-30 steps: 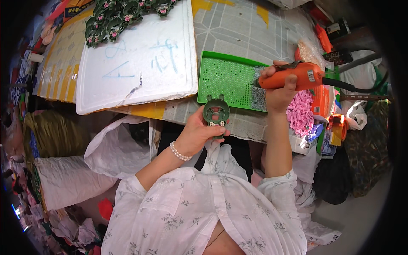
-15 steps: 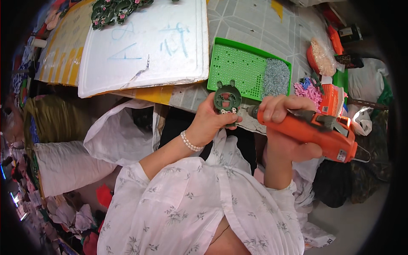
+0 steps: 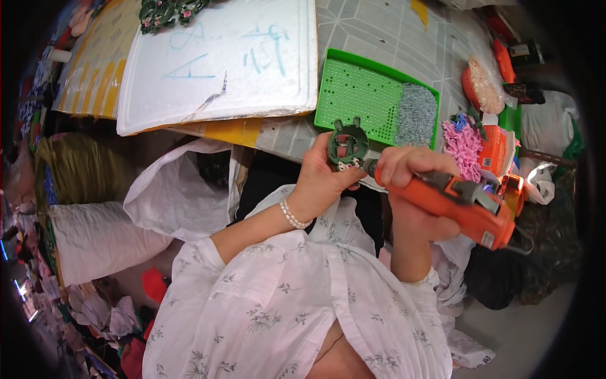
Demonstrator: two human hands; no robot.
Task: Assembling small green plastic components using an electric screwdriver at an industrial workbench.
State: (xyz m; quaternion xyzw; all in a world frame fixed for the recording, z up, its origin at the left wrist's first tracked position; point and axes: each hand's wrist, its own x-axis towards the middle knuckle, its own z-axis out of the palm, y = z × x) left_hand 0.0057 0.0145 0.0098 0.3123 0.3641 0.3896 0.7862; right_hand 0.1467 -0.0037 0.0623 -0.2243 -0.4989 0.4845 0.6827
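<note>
My left hand [image 3: 320,174], with a pearl bracelet at the wrist, grips a dark green round plastic part [image 3: 362,143] with two ear-like tabs on top. Small white pieces show at the part's lower edge, beside my thumb. Wrapped around an orange electric screwdriver [image 3: 457,208] is my right hand [image 3: 413,174]. The screwdriver's tip points left and meets the part's lower right side; the exact contact point is too small to make out. Behind both hands stands a green perforated tray [image 3: 360,95] with a heap of small grey screws [image 3: 416,117] at its right end.
A white foam board [image 3: 252,95] lies on the table at the left, with several dark green parts [image 3: 167,16] at its far edge. Pink pieces [image 3: 463,148], an orange box [image 3: 497,150] and a red bowl [image 3: 468,85] of pale pieces stand right. An open white sack [image 3: 180,196] sits below the board.
The screwdriver has come left and closer, its tip now at the green part instead of a little apart. In the picture, the part and my left hand sit slightly further right.
</note>
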